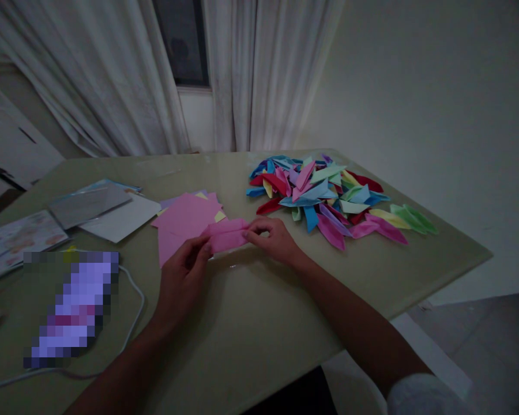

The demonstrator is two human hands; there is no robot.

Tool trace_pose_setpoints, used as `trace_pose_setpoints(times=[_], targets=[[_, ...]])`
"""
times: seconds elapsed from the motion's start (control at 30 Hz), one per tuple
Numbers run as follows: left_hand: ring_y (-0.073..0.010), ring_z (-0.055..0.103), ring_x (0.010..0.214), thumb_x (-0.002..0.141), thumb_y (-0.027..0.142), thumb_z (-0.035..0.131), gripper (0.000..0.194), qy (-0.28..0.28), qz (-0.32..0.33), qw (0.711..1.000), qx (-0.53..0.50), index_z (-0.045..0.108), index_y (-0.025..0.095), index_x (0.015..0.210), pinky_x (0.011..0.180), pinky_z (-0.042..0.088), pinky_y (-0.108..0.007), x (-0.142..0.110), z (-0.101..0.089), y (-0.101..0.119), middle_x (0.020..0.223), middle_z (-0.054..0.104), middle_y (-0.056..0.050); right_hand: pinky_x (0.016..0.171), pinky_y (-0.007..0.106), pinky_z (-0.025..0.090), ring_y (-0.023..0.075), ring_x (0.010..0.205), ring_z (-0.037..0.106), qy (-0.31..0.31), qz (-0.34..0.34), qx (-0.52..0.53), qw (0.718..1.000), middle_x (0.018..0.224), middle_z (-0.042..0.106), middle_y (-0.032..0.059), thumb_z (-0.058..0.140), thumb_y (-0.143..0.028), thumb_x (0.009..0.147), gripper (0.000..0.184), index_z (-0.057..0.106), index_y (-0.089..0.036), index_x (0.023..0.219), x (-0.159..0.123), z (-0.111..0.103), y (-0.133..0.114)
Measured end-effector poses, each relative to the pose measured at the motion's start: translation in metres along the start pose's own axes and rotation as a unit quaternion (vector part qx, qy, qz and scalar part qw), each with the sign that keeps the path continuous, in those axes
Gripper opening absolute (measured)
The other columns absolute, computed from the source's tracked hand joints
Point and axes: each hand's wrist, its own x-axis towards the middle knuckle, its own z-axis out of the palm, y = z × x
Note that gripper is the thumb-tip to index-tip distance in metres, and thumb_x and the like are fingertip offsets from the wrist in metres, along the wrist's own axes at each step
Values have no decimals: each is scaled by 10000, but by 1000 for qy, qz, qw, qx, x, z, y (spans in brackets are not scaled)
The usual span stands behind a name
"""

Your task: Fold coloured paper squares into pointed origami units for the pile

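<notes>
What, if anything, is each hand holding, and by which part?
Both hold one folded pink paper: the left hand pinches its left end, the right hand its right end.

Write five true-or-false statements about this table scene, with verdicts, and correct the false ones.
1. The left hand and right hand both hold the folded pink paper. True.
2. The pile of folded pieces is all one colour. False: it is many-coloured.
3. Curtains hang beyond the table. True.
4. The flat pink sheet lies right of the pile of folded pieces. False: it lies left of it.
</notes>
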Motion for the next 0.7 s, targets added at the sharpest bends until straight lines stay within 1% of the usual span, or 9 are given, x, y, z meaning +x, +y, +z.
trace_pose_setpoints(times=[0.1,0.23,0.37,0.43,0.5,0.57,0.63,0.7], targets=[[-246,769,898,958,514,713,393,-7,0,1000,-17,753,205,1198,840,622,-380,0,2,-2,1032,805,-59,738,297,491,165,746,671,11,28,-15,999,803,752,35,806,-275,898,156,797,-176,777,-1,3,0],[-247,778,910,956,510,727,351,-11,5,999,-37,732,218,1150,824,650,-389,1,2,-4,1063,799,-56,750,293,480,161,759,658,22,18,-50,998,800,738,21,816,-262,881,142,763,-175,783,-3,6,-3],[-245,782,867,957,520,718,341,-7,-11,999,-39,741,211,1100,791,663,-386,2,1,-2,1029,803,-58,735,281,468,157,764,635,19,-1,-43,999,839,703,1,796,-240,882,112,713,-174,916,-3,4,-8],[-257,792,882,941,529,733,363,-22,-3,999,-42,743,208,1111,810,670,-405,3,0,-2,1049,810,-68,749,284,453,164,796,623,13,-15,-61,998,874,689,1,776,-219,894,124,701,-179,984,-3,2,-9],[-281,805,940,901,525,778,439,-58,23,998,-27,735,210,1203,862,672,-439,4,-2,-5,1151,811,-90,783,297,440,178,841,616,3,-36,-91,995,903,691,10,748,-203,919,96,703,-187,1002,-1,-1,-8],[-302,807,1007,889,495,793,543,-88,64,994,11,699,211,1341,922,662,-476,5,-3,-9,1281,789,-119,812,310,436,192,872,614,-11,-55,-105,993,926,702,23,716,-207,951,47,707,-190,994,0,-3,-6],[-319,786,1114,936,443,739,558,-92,116,987,63,660,209,1437,997,634,-506,6,-5,-12,1382,753,-141,836,321,438,203,896,619,-25,-67,-101,992,955,717,37,692,-221,979,39,707,-194,1002,1,-4,-3],[-316,742,1225,1000,381,656,508,-81,167,976,114,642,223,1482,1055,598,-504,8,-6,-14,1429,732,-138,863,331,440,213,928,628,-36,-71,-95,992,996,732,48,675,-234,997,50,706,-201,1018,1,-4,-1]])
